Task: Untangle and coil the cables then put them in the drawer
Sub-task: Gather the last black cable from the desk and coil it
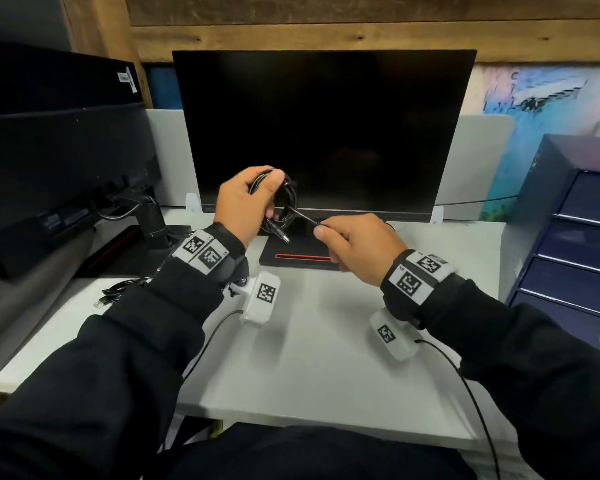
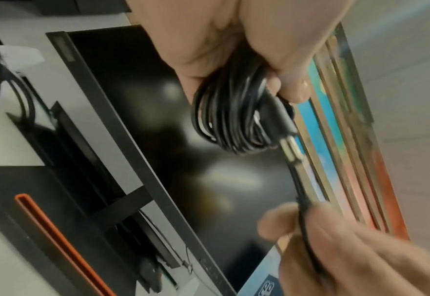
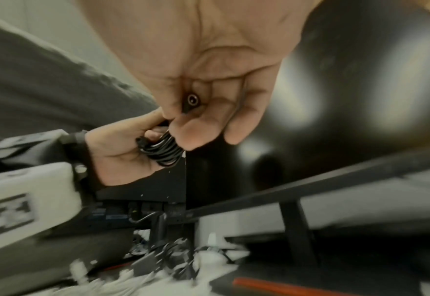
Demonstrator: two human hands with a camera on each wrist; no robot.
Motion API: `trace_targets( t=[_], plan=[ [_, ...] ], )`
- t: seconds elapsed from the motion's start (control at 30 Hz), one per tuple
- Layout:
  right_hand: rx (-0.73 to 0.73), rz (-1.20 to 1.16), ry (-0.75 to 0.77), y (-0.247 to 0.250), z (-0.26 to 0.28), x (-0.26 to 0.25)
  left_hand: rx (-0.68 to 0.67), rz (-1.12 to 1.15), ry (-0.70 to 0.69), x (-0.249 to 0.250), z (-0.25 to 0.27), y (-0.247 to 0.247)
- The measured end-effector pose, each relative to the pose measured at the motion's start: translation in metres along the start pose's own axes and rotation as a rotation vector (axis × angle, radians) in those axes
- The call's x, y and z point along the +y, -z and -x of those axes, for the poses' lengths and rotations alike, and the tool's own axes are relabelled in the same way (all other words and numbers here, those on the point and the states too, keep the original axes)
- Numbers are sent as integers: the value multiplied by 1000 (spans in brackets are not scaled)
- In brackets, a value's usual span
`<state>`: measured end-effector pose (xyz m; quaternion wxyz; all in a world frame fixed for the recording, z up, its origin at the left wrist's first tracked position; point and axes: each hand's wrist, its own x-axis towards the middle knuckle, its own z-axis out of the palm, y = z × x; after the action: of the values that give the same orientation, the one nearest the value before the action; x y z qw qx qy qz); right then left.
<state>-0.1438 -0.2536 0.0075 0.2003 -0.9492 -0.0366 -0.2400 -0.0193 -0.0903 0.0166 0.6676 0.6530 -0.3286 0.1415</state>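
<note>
A dark monitor (image 1: 323, 133) stands on the white counter (image 1: 312, 341) beyond both hands. The left hand (image 1: 246, 199) grips a coiled black cable (image 1: 284, 202), fingers (image 2: 292, 88) curled round the loops. Its free end runs to the right hand (image 1: 354, 247), pinched between thumb and fingers (image 2: 335, 230). Another cable (image 1: 118, 292) lies left of the left wrist.

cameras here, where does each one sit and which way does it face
Head: on the person's head, looking forward and down at the monitor and white desk; both sleeved arms show.
Left wrist: along the left hand, which grips the coiled black cable.
Right wrist: along the right hand, pinching the cable's barrel plug; left hand beyond.
Shared: coil, both hands and monitor in all three.
</note>
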Motion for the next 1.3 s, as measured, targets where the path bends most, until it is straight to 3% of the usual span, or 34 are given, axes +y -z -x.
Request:
trace_targets(
  t=[0.07,0.2,0.37,0.47,0.57,0.73,0.93,1.1,1.3],
  plan=[
    [4,48,17,3,-5,7,-3,61,19,-4,-4,2],
    [-168,-161,-110,-1,-4,20,-116,207,124,-11,-3,-5],
    [-307,-366,-186,-8,-1,33,-315,83,168,-15,11,-15],
    [-266,-602,-244,-14,-3,26,-424,134,238,-14,20,-24],
    [-218,-782,-273,-18,-4,22,-438,158,300,-12,26,-29],
    [-159,-802,-331,-24,-3,27,-423,81,445,-19,19,-24],
    [-126,-832,-422,-33,-10,32,-601,-134,509,-26,12,-3],
    [-184,-1045,-533,-52,-27,34,-574,-200,532,-42,-1,13],
    [-301,-997,-550,-91,-70,17,-400,-375,641,-68,-20,58]
  ],
)
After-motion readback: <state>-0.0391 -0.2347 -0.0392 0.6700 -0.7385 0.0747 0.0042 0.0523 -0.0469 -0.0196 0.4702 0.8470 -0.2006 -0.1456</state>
